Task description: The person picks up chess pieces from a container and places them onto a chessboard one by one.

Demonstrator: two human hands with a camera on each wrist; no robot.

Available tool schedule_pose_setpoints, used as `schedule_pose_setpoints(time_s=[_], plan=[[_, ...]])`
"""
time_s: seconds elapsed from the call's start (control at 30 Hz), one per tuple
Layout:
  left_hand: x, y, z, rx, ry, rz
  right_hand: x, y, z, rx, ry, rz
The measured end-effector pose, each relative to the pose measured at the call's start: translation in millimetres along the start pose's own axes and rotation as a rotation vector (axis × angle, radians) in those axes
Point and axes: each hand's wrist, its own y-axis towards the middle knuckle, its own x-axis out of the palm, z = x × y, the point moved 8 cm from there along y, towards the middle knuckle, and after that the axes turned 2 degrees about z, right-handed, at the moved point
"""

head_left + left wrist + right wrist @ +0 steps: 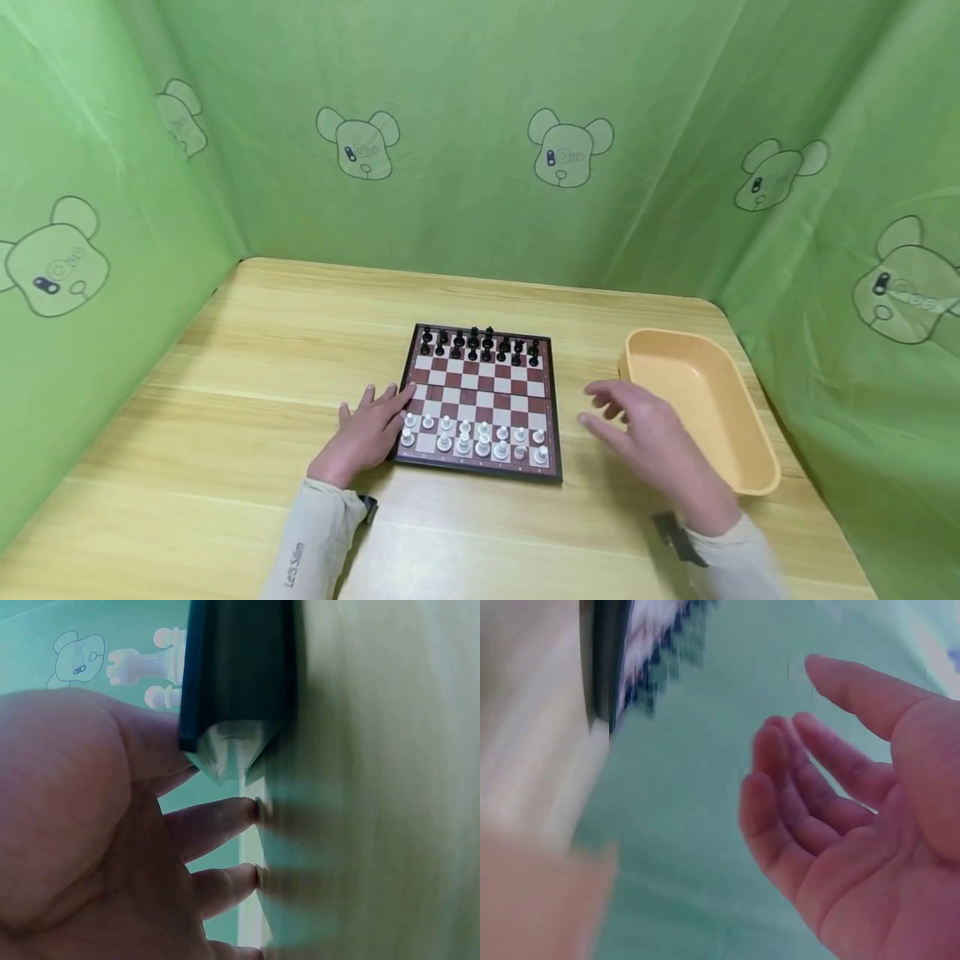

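Note:
A chessboard [480, 383] lies on the table, with black chess pieces [487, 342] in two rows at its far side and white chess pieces [482, 446] in two rows at its near side. In the nearest white row, one square second from the left is bare. My left hand [365, 437] rests at the board's left edge, fingers spread; in the left wrist view its thumb touches the board's side [240, 675]. Right of the board, my right hand [648, 433] hovers with fingers loosely bent, and the right wrist view shows nothing in its palm [877, 877].
An orange plastic bin [738, 400] stands at the right of the wooden table [247, 367], partly behind my right hand. Green curtains [465, 225] with bear drawings enclose the table at the back and both sides.

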Motion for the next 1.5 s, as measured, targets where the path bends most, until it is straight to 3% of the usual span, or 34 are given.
schedule_pose_setpoints(time_s=[0.1, 0.2, 0.3, 0.43, 0.63, 0.77, 0.93, 1.2, 1.5], plan=[[0.3, -0.1, -0.9, -0.002, 0.001, 0.001, -21.6, -5.6, 28.5, 0.102, -0.011, -0.008], [0.8, 0.3, -1.7, -0.003, -0.003, 0.000, -34.3, -14.3, 59.6, 0.200, -0.019, -0.073], [0.6, 0.3, -1.8, -0.003, -0.006, -0.002, -36.3, -22.7, 85.6, 0.273, -0.036, -0.176], [-0.4, -0.1, -1.4, -0.002, -0.002, 0.001, -26.7, -28.3, 104.9, 0.308, -0.048, -0.289], [-0.2, -0.2, -1.3, -0.002, -0.009, -0.003, -2.2, -29.5, 106.1, 0.238, -0.112, -0.392], [0.0, -0.3, -1.6, -0.006, -0.007, -0.005, 7.4, -27.5, 102.5, 0.207, -0.163, -0.413], [0.2, 0.0, -1.5, -0.003, -0.001, -0.004, 13.0, -25.0, 104.3, 0.241, -0.175, -0.388], [0.4, 0.9, -1.2, 0.003, 0.000, -0.001, 18.5, -21.8, 108.1, 0.182, -0.155, -0.341], [0.4, 1.1, -0.8, 0.001, -0.002, -0.004, 20.4, -25.5, 115.6, 0.211, -0.110, -0.343]])
